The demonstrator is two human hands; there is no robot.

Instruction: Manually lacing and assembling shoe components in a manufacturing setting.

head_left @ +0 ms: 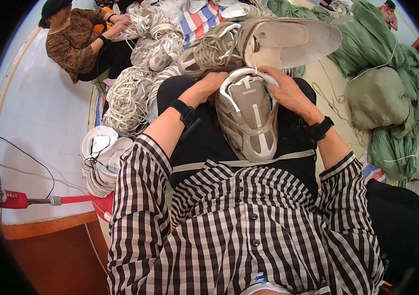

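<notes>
A brown and beige sneaker upper [248,115] rests between my thighs, toe toward me. A white lace [229,86] curves along its opening, one loose end lying over the tongue. My left hand [212,87] is closed at the upper's left side, its fingertips partly hidden behind the edge. On the other side my right hand [288,93] pinches the white lace near the opening, thumb showing. Just beyond lies a larger upper [312,42] with its pale inside facing up, beside a laced brown one [214,51].
A heap of pale laces [128,101] lies left of my knee, near stacked white shoe parts [100,147]. Far left, a co-worker [79,42] handles laced uppers [157,46]. Green sacks [381,98] fill the right side. A red-handled fan [12,199] stands at left.
</notes>
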